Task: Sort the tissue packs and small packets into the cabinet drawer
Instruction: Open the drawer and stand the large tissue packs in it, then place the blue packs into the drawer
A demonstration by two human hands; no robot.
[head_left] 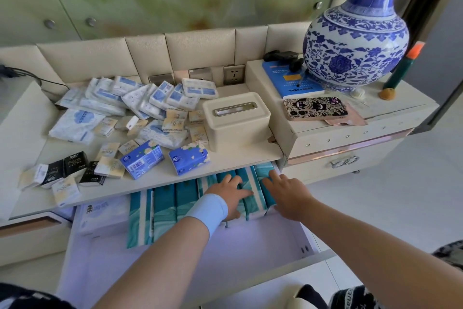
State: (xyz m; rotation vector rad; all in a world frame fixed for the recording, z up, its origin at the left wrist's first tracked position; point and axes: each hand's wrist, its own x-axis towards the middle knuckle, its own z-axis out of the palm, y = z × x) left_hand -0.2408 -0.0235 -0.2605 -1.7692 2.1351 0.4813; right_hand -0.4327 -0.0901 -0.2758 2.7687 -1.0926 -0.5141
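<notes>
The cabinet drawer (250,258) stands pulled out below the countertop. Along its back a row of teal tissue packs (165,208) stands on edge, with a white pack (105,213) at the left. My left hand (231,194), a light blue band on its wrist, lies flat on the right-hand teal packs. My right hand (288,193) rests with spread fingers on the rightmost teal pack. Neither hand grips anything. On the countertop lie two blue tissue packs (142,158), several white-and-blue packets (150,98) and small black and cream packets (72,171).
A cream tissue box (236,121) stands on the countertop to the right of the piles. On the raised cabinet at the right are a phone (315,108), a blue book (288,78) and a large blue-and-white vase (355,40). The drawer's front half is bare.
</notes>
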